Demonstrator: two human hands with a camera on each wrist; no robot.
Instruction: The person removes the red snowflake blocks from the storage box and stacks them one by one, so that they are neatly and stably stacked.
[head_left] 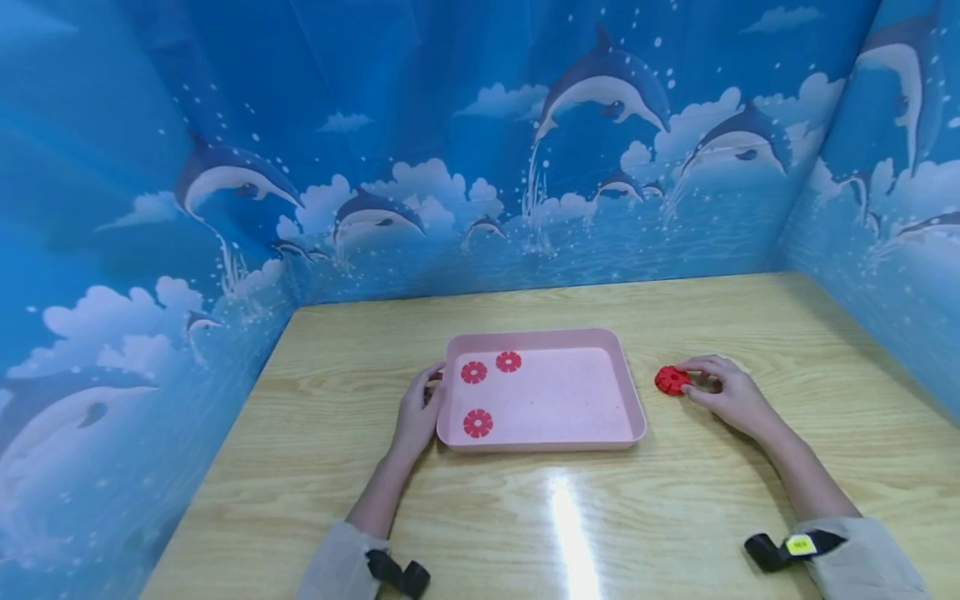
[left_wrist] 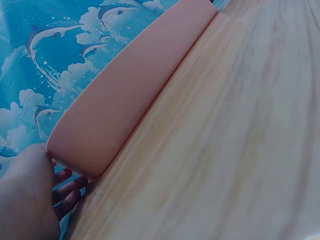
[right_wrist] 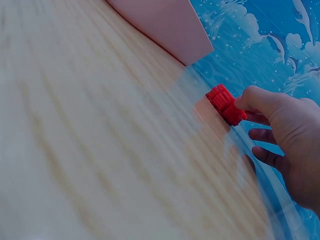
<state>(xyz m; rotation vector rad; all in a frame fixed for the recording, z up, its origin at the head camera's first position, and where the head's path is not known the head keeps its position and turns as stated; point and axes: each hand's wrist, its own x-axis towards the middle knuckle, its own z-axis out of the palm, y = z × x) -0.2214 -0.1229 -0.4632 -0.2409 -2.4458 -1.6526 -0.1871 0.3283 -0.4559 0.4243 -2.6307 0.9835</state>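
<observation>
A shallow pink tray (head_left: pixel 564 400) lies on the table, with three flat red notched discs inside: two near its back left and one disc (head_left: pixel 477 423) at the front left. At the tray's left end my left hand (head_left: pixel 417 414) holds the side wall, fingers bent against it; the wall hides part of them in the left wrist view. To the right of the tray, my right hand (head_left: pixel 729 395) pinches a short stack of red notched discs (right_wrist: pixel 223 105) between thumb and fingers. That stack is at the tabletop, apart from the tray.
The wooden table (head_left: pixel 480 517) reaches back to a blue curtain (head_left: pixel 465 100) printed with dolphins, which also runs along the left and right sides. A bright light reflection (head_left: pixel 570 533) shows on the tabletop in front of the tray.
</observation>
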